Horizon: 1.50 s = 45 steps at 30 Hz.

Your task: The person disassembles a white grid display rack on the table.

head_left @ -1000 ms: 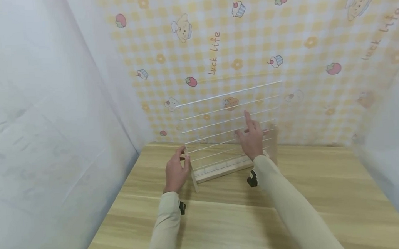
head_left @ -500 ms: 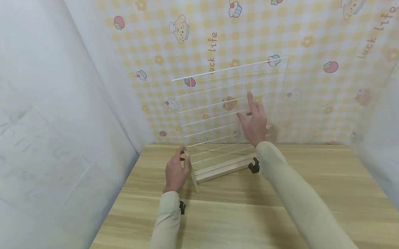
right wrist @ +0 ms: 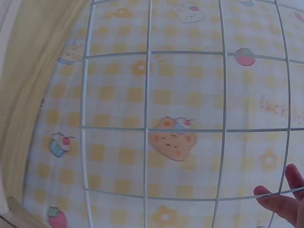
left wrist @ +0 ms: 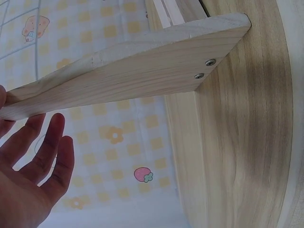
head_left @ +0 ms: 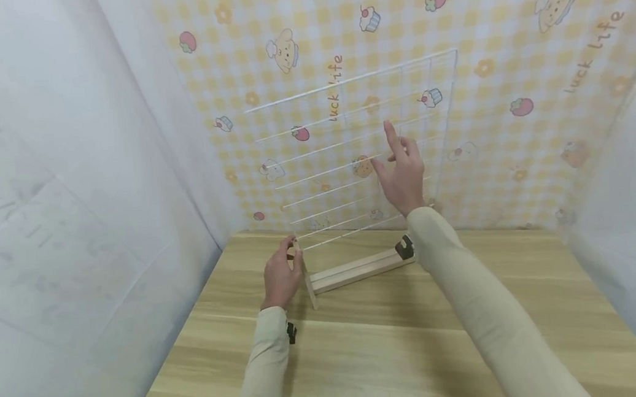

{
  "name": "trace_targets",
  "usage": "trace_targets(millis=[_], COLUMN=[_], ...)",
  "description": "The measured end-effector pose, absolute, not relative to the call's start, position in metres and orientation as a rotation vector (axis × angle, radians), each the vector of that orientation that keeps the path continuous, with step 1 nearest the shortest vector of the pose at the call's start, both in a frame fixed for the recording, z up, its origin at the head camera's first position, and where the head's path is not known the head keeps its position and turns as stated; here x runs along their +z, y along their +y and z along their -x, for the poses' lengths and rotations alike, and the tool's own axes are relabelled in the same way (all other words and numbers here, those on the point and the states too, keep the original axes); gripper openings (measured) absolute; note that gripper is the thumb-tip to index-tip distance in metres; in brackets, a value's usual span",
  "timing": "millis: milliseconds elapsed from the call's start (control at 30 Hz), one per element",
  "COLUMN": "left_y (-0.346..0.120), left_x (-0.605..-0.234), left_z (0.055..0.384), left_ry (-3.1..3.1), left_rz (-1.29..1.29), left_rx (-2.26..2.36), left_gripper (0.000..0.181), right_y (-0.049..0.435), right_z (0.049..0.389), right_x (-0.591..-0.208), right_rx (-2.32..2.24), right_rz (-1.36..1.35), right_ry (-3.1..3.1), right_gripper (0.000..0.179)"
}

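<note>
A white wire grid panel (head_left: 310,92) stands tilted above a wooden stand (head_left: 356,271), its upper edge rising to the right. My right hand (head_left: 404,183) holds the grid near its middle, index finger stretched upward. In the right wrist view, thumb and fingertip (right wrist: 280,204) meet around a wire of the grid (right wrist: 224,95). My left hand (head_left: 280,280) grips the top of the stand's left side board. Up close, the left wrist view shows this pale side board (left wrist: 133,76) with two screws (left wrist: 205,69) near its foot. The right sleeve hides the stand's right end.
The stand rests on a wood-grain table (head_left: 362,355). Behind it rises a yellow checked cloth (head_left: 374,47) with cartoon prints. White sheeting (head_left: 64,210) encloses the left side, and more white sheeting (head_left: 624,214) the right.
The right hand has moved upward, lifting the wire grid out of the stand and tilting it to the left. The left hand has stayed on the side board.
</note>
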<state>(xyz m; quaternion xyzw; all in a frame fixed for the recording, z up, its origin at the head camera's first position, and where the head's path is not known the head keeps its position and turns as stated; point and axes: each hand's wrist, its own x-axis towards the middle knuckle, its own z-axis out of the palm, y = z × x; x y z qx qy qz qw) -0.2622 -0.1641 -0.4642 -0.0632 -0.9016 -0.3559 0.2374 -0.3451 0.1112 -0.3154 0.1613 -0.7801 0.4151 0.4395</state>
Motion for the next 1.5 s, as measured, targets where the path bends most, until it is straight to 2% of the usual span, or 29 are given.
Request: trace_targets(millis=[233,700,1500], left_y=[-0.167,-0.169,-0.178], left_x=[-0.461,-0.460,-0.468], left_z=[0.268,0.268,0.279], left_ry=[-2.433,-2.437,-2.386], left_rz=[0.194,0.200,0.275], left_rx=[-0.946,-0.976,-1.501], left_gripper=[0.040,0.039,0.033], right_y=[0.112,0.147,0.225], right_z=[0.341,0.327,0.304], right_x=[-0.290,-0.297,-0.351], right_rx=[0.959,0.926,0.792], right_rz=[-0.445,-0.395,-0.372], right_ry=[-1.900,-1.988,-2.435], right_gripper=[0.069,0.072,0.075])
